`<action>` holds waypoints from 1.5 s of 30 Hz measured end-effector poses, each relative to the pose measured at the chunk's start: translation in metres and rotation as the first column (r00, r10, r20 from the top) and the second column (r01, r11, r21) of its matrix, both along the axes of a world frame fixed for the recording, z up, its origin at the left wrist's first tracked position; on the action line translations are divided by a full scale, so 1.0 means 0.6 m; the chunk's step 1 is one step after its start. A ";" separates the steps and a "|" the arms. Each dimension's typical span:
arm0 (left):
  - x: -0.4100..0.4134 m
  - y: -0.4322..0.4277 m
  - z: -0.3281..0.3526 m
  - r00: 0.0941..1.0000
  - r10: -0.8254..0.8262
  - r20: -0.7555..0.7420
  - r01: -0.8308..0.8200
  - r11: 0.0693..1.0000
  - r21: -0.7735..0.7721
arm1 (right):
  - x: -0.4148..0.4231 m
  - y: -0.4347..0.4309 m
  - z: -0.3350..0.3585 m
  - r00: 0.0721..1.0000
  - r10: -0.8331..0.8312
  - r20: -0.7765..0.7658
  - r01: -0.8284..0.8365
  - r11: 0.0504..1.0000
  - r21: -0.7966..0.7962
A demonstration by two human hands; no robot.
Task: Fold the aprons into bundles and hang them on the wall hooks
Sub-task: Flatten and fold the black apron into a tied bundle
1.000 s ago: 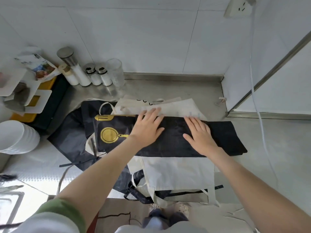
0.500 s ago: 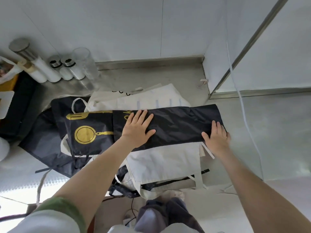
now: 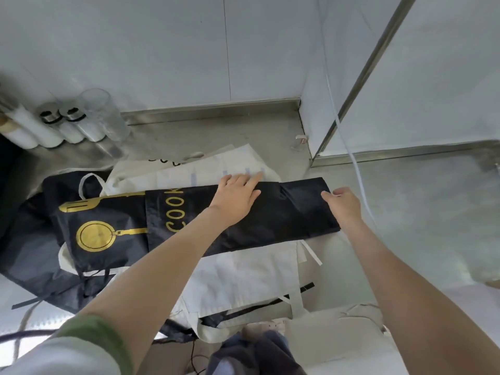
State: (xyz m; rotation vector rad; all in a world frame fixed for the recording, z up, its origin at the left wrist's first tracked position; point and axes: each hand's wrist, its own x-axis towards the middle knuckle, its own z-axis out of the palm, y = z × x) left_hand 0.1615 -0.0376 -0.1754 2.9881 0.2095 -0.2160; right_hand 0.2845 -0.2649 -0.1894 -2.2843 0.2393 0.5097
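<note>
We press our left hand flat, fingers straight, on the long folded black fabric apron; our right hand meets its right end, fingers hidden, so we can't tell its grip.

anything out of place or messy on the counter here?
Only the pile under the folded black apron: white aprons and a second black apron lie askew, overlapping, with ties trailing loose, some over the counter edge. No spill or damage visible.
</note>
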 end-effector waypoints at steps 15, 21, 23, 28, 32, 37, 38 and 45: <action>0.054 -0.023 -0.015 0.991 0.130 -0.008 -0.129 0.987 0.092 | 0.021 -0.003 -0.021 0.992 0.119 -0.039 -0.115 0.988 0.108; -0.009 -0.046 -0.046 0.983 -0.182 -0.029 0.185 0.971 0.150 | 0.000 -0.023 -0.050 0.961 0.273 0.036 -0.261 0.946 -0.189; -0.029 -0.041 -0.051 0.977 -0.157 -0.143 0.182 0.966 0.182 | -0.008 -0.017 -0.050 0.935 0.340 0.098 -0.277 0.876 -0.394; -0.080 -0.002 -0.031 0.994 0.031 -0.107 -0.008 0.978 0.210 | -0.062 0.062 -0.013 0.724 0.636 0.267 -0.471 0.739 -0.482; -0.155 0.066 -0.016 0.977 0.211 0.007 -0.210 0.970 0.126 | -0.136 0.158 -0.014 0.362 0.907 0.215 -0.803 0.420 -0.423; -0.301 0.163 0.005 0.755 0.600 0.263 -0.586 0.798 -0.138 | -0.157 0.207 -0.021 0.395 0.915 -0.080 -0.778 0.286 -0.560; -0.325 0.172 0.006 0.695 0.662 0.280 -0.639 0.748 -0.180 | -0.160 0.218 -0.009 0.431 0.902 -0.032 -0.739 0.332 -0.586; -0.448 0.247 0.004 0.507 0.841 -0.187 -0.837 0.429 -0.340 | -0.353 0.375 0.064 -0.109 0.940 0.322 -0.900 0.044 -0.434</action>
